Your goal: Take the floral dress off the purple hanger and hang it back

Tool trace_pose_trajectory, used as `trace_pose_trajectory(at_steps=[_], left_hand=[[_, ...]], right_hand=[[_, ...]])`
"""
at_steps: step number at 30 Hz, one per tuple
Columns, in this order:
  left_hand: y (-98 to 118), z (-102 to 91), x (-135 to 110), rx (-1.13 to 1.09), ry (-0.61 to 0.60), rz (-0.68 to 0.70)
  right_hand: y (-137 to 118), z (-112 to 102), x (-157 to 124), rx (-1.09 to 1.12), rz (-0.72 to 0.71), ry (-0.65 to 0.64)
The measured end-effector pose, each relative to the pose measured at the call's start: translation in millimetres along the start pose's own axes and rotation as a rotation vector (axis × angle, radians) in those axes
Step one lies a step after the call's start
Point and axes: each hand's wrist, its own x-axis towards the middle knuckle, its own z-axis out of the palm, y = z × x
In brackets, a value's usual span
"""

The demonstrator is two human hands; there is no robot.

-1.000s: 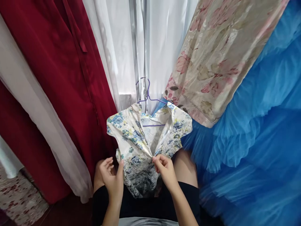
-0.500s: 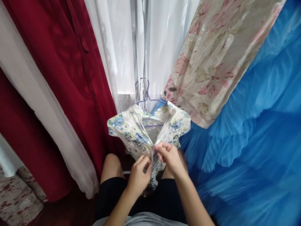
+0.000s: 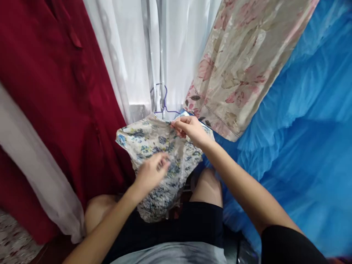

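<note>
A white blouse with a blue and yellow floral print hangs on a purple wire hanger between my knees. Up at its neckline, my right hand pinches the top of the closed front, with the fingertips together. My left hand is lower, in front of the blouse's middle, blurred by motion with its fingers curled. Whether it touches the fabric I cannot tell. The lower part of the blouse hangs bunched above my lap.
Dark red cloth hangs on the left beside a pale sheer strip. White curtains are behind the hanger. To the right hang a beige floral cloth and ruffled blue tulle.
My right hand has moved up from mid-front to the neckline, drawing the open front closed. My left hand has come off the lower front and shifted left and upward.
</note>
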Motion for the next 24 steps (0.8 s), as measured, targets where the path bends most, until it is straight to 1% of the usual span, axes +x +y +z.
trace_pose_trajectory(at_steps=[2,3,4,6,7,9,11,14,16,17,19,20,22,23,24], left_hand=[[13.5,-19.9,35.0,-0.047,0.252,0.097],[21.5,-29.0,52.7,-0.039,0.325,0.135],[29.3,-36.7,69.2,-0.017,0.342,0.176],[42.0,-46.7,95.3,0.053,0.300,0.247],[46.4,-49.0,103.9,0.089,0.272,0.277],[51.1,-48.9,112.6,0.141,0.241,0.316],[52.6,-45.6,112.9,0.161,0.247,0.326],[55.2,-42.7,108.0,0.187,0.294,0.308],[57.1,-46.8,106.2,0.195,0.339,0.290],[56.7,-51.5,106.4,0.187,0.373,0.284],[49.3,-65.9,109.7,0.139,0.478,0.288],[41.3,-74.8,112.3,0.097,0.537,0.298],[15.8,-92.7,118.0,-0.040,0.638,0.303],[-0.7,-99.9,120.1,-0.145,0.662,0.277],[-18.9,-105.1,121.2,-0.280,0.690,0.215]], right_hand=[[-8.5,-8.8,-3.0,-0.049,-0.011,-0.056],[-12.8,-12.4,-4.0,-0.057,-0.013,-0.078],[-16.6,-15.4,-5.0,-0.058,-0.015,-0.091],[-21.8,-19.9,-7.5,-0.054,-0.021,-0.092],[-22.8,-21.6,-9.2,-0.052,-0.023,-0.085],[-21.2,-23.6,-12.7,-0.040,-0.022,-0.065],[-15.8,-22.5,-14.8,-0.027,-0.029,-0.035],[-5.2,-13.4,-13.6,-0.055,-0.056,0.040],[1.5,-5.6,-12.0,-0.109,-0.053,0.067],[4.5,-2.6,-12.0,-0.143,-0.036,0.058],[9.7,0.0,-15.6,-0.216,0.019,0.015],[11.4,-0.5,-19.2,-0.250,0.049,-0.010],[12.2,-3.8,-28.5,-0.292,0.093,-0.047],[11.2,-5.9,-33.2,-0.294,0.099,-0.053],[9.5,-7.5,-37.2,-0.284,0.095,-0.055]])
